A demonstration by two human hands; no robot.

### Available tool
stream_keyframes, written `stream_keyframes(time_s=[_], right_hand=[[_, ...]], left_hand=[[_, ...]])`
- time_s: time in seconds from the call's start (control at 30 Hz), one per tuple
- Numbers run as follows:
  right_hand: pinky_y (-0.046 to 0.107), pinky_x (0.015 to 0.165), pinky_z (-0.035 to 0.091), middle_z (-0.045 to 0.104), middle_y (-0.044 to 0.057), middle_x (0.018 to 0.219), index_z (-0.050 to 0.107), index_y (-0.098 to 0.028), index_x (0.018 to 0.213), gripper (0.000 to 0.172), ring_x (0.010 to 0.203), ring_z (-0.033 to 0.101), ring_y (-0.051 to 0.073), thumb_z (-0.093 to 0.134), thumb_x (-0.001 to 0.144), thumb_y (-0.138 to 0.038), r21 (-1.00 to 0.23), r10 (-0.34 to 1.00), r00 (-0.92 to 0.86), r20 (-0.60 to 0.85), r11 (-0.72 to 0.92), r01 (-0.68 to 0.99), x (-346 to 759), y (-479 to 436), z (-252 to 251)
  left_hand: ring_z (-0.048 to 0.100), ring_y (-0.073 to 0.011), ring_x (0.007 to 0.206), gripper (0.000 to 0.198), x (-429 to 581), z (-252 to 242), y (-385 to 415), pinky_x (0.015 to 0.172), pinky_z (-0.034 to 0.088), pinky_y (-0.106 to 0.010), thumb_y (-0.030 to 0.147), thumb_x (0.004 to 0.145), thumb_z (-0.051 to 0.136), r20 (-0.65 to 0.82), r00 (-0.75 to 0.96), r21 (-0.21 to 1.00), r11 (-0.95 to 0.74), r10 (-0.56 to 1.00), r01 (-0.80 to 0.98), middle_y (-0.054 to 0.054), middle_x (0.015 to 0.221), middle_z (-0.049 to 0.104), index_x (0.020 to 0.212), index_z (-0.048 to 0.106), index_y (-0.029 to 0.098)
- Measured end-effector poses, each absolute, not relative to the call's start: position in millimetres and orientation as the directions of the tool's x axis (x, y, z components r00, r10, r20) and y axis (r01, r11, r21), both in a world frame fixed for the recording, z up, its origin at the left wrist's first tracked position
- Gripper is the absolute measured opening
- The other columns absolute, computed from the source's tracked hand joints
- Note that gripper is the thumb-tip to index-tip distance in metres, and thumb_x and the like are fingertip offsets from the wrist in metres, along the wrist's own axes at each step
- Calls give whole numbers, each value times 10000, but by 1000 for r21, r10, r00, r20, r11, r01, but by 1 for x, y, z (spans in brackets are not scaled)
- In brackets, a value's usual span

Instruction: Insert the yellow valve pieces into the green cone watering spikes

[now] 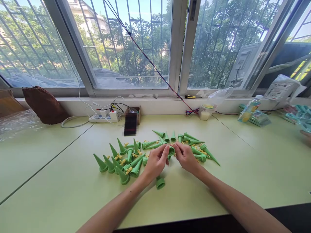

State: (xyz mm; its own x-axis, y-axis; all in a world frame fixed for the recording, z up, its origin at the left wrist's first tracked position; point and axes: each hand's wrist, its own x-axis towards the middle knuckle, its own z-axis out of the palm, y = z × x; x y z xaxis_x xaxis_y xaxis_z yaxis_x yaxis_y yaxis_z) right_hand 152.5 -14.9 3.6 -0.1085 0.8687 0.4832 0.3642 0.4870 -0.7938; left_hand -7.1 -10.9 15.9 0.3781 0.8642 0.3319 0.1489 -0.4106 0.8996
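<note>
Both my hands meet over the middle of a pale green table (60, 191). My left hand (156, 160) and my right hand (186, 157) pinch one green plastic cone spike (171, 150) between their fingertips, its round open end facing me. Several more green cone spikes (121, 158) with small yellow valve parts lie scattered to the left and others (194, 142) behind and right of my hands. One green cone (160, 183) lies alone just under my left wrist.
A white power strip (104, 118) with cables, a small cardboard box (133, 113) and a brown bag (43, 105) sit along the window sill. A small jar (205, 113) and plastic packets (255, 113) lie at the back right. Another person's fingers (306, 136) show at the right edge.
</note>
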Motion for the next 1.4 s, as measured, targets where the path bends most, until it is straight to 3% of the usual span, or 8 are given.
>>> stream_keyframes(time_s=[0.73, 1.2, 1.4], right_hand=[[258, 516, 292, 403, -43, 562, 381, -210, 673, 367, 511, 346, 108, 386, 993, -388, -787, 867, -108, 486, 488, 378, 152, -15, 5], [258, 525, 300, 403, -48, 557, 384, -210, 678, 371, 511, 348, 111, 385, 997, -401, -792, 873, -112, 474, 479, 379, 152, -15, 7], [260, 522, 300, 408, -44, 553, 392, -212, 678, 379, 511, 355, 115, 384, 996, -418, -796, 877, -112, 468, 473, 379, 152, -16, 7]], left_hand=[[524, -99, 500, 408, -6, 14, -10, 465, 380, -217, 493, 964, 394, 319, 371, 907, -395, 872, 149, -5, 658, 572, 793, 566, 166], [532, -115, 498, 410, -5, 14, -10, 463, 385, -219, 500, 962, 392, 309, 370, 914, -381, 876, 138, 22, 576, 510, 860, 609, 167], [527, -107, 493, 428, -5, 14, -9, 454, 382, -215, 506, 961, 390, 301, 371, 914, -376, 879, 150, 4, 614, 557, 844, 611, 159]])
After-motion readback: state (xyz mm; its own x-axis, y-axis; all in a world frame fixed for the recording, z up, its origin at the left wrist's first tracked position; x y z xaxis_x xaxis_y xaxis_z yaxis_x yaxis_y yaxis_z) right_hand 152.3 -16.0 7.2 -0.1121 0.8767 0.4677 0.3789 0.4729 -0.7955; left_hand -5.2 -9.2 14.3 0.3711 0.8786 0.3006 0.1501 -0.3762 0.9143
